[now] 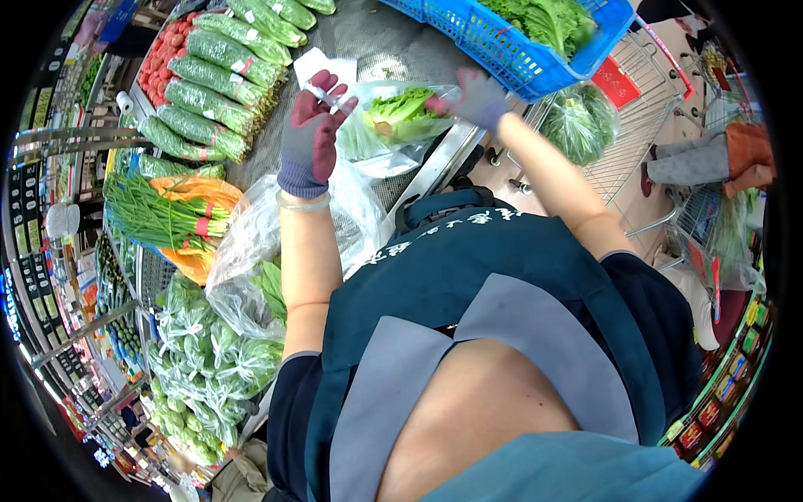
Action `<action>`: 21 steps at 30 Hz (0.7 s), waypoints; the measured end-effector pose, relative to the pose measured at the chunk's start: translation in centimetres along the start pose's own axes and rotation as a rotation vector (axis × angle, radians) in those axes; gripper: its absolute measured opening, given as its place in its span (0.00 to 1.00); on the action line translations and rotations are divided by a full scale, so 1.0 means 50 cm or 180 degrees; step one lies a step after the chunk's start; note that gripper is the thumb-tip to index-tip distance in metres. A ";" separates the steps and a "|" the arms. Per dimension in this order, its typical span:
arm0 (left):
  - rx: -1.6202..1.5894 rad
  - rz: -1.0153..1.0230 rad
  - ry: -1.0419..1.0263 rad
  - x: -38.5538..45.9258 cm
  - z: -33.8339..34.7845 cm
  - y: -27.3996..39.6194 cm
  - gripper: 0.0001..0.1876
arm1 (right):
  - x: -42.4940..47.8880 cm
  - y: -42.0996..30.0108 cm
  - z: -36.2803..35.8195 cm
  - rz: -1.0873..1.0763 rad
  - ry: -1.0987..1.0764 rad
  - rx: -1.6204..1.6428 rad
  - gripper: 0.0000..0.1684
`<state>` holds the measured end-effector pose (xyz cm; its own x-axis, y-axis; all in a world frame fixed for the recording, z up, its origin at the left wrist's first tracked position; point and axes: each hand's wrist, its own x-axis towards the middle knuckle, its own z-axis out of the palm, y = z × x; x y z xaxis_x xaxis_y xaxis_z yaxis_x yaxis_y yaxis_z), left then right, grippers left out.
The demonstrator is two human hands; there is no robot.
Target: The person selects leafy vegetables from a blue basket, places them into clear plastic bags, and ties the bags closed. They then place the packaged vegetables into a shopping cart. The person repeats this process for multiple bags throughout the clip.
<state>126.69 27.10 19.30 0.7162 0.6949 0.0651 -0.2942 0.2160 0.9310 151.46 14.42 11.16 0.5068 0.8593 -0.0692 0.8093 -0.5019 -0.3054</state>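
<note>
My left hand (317, 135), in a grey and maroon glove, is raised palm up with its fingers closed on a gathered piece of clear plastic bag (329, 99). The bag lies on the dark counter with a head of green leaf lettuce (401, 113) inside. At the bag's right side is my right hand (473, 100), gloved and blurred, its fingers spread near the lettuce; whether they touch the plastic cannot be told. A loose clear plastic sheet or bag (251, 232) spreads below my left hand.
A blue plastic crate (502, 59) of leafy greens stands at the upper right. Wrapped vegetables (219, 81) line the counter's left, beside tomatoes (166, 59), green stalks in bundles (169, 216) and bagged greens (213, 351). A shopping cart (652, 116) stands right; a person (696, 166) is beyond.
</note>
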 end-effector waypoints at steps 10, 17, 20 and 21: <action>0.1298 0.0280 0.0361 -0.024 0.007 0.073 0.28 | -0.057 0.006 -0.169 -0.1246 -0.1435 0.5886 0.13; 0.3652 0.2055 0.0014 -0.020 0.073 0.100 0.17 | -0.042 -0.092 -0.301 -0.3475 0.0305 0.2121 0.30; 0.2355 0.1791 0.0636 0.004 0.075 0.055 0.16 | -0.030 -0.124 -0.305 -0.2598 0.0214 0.2833 0.26; 0.1510 0.1473 0.0633 0.015 0.090 0.045 0.17 | -0.050 -0.135 -0.313 -0.1990 -0.0292 0.3580 0.23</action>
<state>129.40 25.04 23.05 0.4407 0.7657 0.4685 -0.2004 -0.4249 0.8828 149.38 14.14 28.26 0.0764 0.9430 0.3239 0.1841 0.3059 -0.9341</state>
